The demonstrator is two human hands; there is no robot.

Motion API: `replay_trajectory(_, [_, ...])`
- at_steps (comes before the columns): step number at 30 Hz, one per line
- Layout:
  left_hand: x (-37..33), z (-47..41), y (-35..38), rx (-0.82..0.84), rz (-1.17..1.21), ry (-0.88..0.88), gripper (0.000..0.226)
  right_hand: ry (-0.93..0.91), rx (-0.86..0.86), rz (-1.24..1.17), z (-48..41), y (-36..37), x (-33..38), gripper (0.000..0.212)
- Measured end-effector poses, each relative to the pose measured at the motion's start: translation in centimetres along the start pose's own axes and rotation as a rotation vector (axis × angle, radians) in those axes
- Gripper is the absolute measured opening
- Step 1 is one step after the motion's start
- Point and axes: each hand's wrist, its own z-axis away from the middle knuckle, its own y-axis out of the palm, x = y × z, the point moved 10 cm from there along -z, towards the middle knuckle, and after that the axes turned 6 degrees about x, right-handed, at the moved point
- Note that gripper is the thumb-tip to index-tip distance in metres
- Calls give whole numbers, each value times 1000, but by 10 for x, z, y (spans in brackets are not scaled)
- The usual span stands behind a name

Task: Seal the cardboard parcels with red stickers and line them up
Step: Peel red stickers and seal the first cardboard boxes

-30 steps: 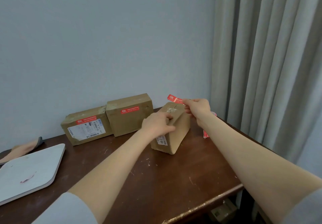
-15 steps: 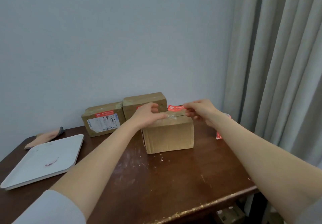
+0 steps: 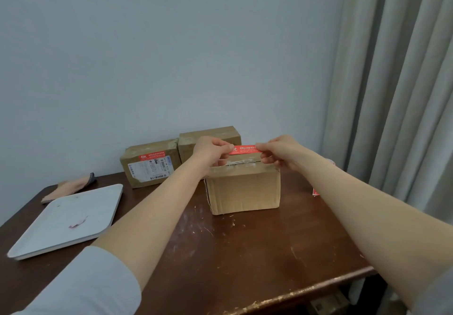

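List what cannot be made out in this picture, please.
All in the head view:
the right rear parcel: its front is hidden behind the left hand.
the red sticker: print too small; ends covered by the left hand and right hand.
the red scrap: mostly hidden behind the right forearm.

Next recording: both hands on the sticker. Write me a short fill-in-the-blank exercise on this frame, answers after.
1. The left hand and right hand each pinch one end of a ____ sticker.
2. Besides the front parcel, ____ more parcels, the labelled parcel and the back right parcel, stand on the table.
3. The white tray lies to the ____ of the front parcel.
Missing words: red; two; left.
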Motion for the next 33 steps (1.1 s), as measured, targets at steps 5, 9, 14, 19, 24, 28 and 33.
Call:
replay_trajectory(5, [3,-6,-4,-85,-148,25,6,9,-59,280,-14,2,5,18])
replay_trajectory(9, [10,-12,-5,-115,-310,25,24,-4,-105,503,-21,5,7,21])
replay_trajectory(14, [4,-11,-1,-147,-534,75,30,9,-140,630,-22,10,5,28])
replay_trajectory(19, [2,-8,3,-172,-600,109,29,26,-190,756,-21,12,6,24])
replay_trajectory(24, [3,-8,5,-178,-642,117,27,4,-217,829,-19,14,9,23])
replay_trajectory(28, [3,-7,8,-183,-691,125,22,7,-241,886,-17,15,11,27])
replay_trajectory(33, [3,-7,12,-194,-743,142,18,8,-248,955,-18,18,13,28])
